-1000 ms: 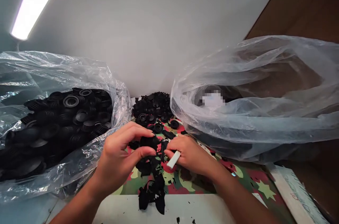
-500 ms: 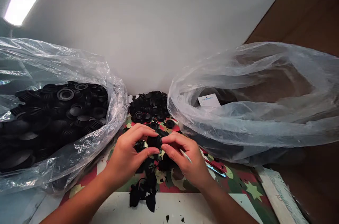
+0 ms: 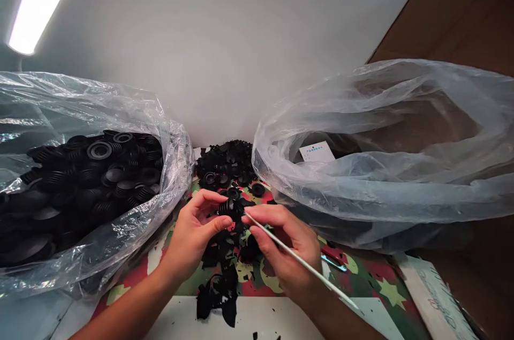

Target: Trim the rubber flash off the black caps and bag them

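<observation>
Between the thumb and fingers of my left hand (image 3: 193, 235) is a small black ribbed rubber part (image 3: 225, 207), tilted on its side. My right hand (image 3: 291, 249) grips a thin white stick (image 3: 329, 284), which slants from the fingertips down to the lower right. The stick's upper tip is close to the rubber part; whether they touch, I cannot tell. Under both hands lie black rubber scraps (image 3: 219, 297) on a camouflage-patterned cover (image 3: 361, 281) with stars. A loose round black part (image 3: 257, 189) lies just beyond my hands.
At left, a clear plastic bag (image 3: 179, 155) holds many black ribbed parts (image 3: 86, 179). At right, another open plastic bag (image 3: 361, 198) has a white card (image 3: 317, 151) in it. A dark heap of scraps (image 3: 228, 158) sits by the wall. A shiny tool (image 3: 336, 263) lies beside my right wrist.
My right fingers have come away from the rubber part and the stick has swung into plain view along my right hand. My left hand has kept the part, shifting slightly left.
</observation>
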`<action>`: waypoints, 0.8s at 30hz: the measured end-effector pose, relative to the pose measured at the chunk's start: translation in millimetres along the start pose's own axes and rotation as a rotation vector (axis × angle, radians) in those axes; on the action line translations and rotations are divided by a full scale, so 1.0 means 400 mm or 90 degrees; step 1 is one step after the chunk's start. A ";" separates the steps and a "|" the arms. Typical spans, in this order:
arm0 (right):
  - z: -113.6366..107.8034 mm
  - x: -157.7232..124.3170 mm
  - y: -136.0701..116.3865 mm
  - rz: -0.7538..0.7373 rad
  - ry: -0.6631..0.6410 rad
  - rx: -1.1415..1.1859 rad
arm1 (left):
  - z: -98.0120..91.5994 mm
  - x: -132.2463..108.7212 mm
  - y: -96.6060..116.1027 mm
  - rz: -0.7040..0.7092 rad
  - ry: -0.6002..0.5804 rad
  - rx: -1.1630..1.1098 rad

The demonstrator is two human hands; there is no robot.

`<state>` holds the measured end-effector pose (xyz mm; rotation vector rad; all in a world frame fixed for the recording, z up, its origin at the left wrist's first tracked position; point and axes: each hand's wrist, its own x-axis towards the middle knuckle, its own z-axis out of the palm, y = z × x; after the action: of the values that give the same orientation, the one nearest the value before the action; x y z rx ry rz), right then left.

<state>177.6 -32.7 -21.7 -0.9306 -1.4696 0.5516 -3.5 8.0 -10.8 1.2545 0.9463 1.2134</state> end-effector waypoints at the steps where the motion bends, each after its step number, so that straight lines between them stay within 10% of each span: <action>1: 0.008 -0.006 0.002 0.000 0.004 0.008 | 0.000 -0.002 -0.002 0.004 0.001 -0.003; 24: 0.025 -0.018 0.018 -0.168 -0.068 -0.151 | 0.008 -0.009 -0.002 0.055 0.030 -0.015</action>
<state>168.9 -32.4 -33.2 -0.8808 -1.7502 0.2392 -0.9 4.0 -11.6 1.2630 0.9171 1.3226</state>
